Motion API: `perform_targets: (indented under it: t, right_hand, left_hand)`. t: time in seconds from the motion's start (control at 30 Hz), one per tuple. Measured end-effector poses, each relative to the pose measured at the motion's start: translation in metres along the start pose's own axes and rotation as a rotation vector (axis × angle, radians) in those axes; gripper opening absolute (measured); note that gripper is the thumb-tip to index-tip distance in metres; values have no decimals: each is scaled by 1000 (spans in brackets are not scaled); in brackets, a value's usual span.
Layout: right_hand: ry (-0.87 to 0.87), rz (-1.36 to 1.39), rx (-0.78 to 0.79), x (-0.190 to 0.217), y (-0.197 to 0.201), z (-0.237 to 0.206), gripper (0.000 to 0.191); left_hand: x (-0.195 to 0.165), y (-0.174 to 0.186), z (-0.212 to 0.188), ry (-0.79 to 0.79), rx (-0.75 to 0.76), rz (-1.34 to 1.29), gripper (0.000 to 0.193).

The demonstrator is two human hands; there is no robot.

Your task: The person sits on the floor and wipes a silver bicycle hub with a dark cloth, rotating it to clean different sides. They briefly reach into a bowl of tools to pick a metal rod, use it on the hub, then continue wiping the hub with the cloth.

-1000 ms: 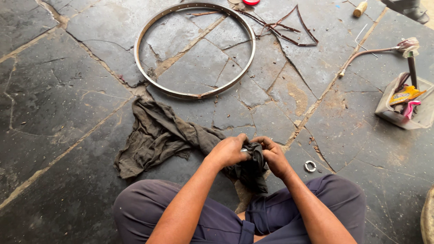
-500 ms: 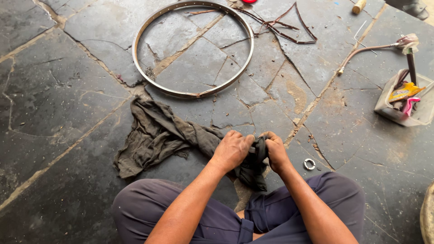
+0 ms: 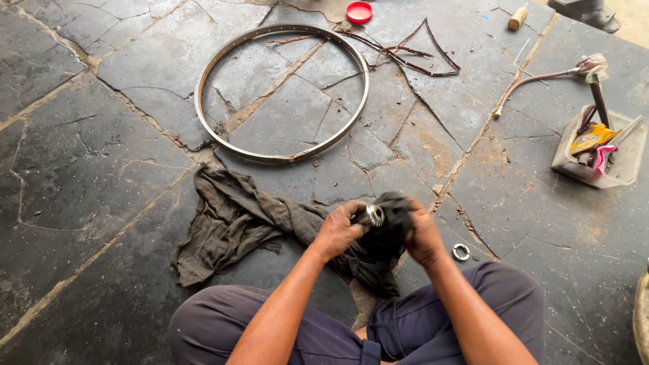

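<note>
Dark cloth [image 3: 236, 220] wraps a metal part [image 3: 375, 215] clenched by both hands: left hand [image 3: 338, 230], right hand [image 3: 422, 236].

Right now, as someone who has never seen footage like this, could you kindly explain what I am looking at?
This is one view from a camera worn on a person's head, looking down at their own arms and crossed legs as they sit on a dark stone floor. The left hand and right hand together hold a small shiny metal part wrapped in a dark cloth that trails onto the floor. Ahead lies a bare metal wheel rim. Nearby are a small metal ring, a red cap, thin bent strips, and a tray of tools to the right.
</note>
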State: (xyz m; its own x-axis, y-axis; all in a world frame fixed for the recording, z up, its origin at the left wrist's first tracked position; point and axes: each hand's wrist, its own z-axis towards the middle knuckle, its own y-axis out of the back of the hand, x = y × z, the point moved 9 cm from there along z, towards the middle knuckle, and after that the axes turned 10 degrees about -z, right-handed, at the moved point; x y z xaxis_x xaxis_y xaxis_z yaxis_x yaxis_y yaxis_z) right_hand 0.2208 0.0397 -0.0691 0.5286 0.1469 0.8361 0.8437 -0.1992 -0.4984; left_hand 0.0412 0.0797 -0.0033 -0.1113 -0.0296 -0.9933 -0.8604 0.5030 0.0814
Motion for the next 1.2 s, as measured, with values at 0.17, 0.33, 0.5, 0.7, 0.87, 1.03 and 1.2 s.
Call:
perform_targets:
  t: [0.17, 0.33, 0.5, 0.7, 0.87, 1.03, 1.2]
  right_hand:
    - [-78, -151, 146, -15, -28, -12, 39]
    - [-81, -230, 180, -13, -17, -8, 35]
    - [-22, -303, 117, -26, -6, -10, 20]
    - [-9, -270, -157, -29, 19, -7, 21]
    - [22, 46, -42, -3, 12, -2, 22]
    - [-54, -230, 32, -7, -14, -13, 31]
    - [59, -584, 137, -23, -28, -19, 39]
  left_hand:
    - [16, -10, -4, 3, 88, -132, 34]
    - [27, -17, -1, 100, 103, -270, 29]
    - [4, -17, -4, -147, 100, 236, 28]
    - [12, -43, -11, -74, 287, 219, 29]
    - [21, -25, -1, 50, 219, -191, 30]
    - [25, -9, 1, 87, 111, -94, 31]
    - [-3, -12, -9, -114, 105, 689, 32]
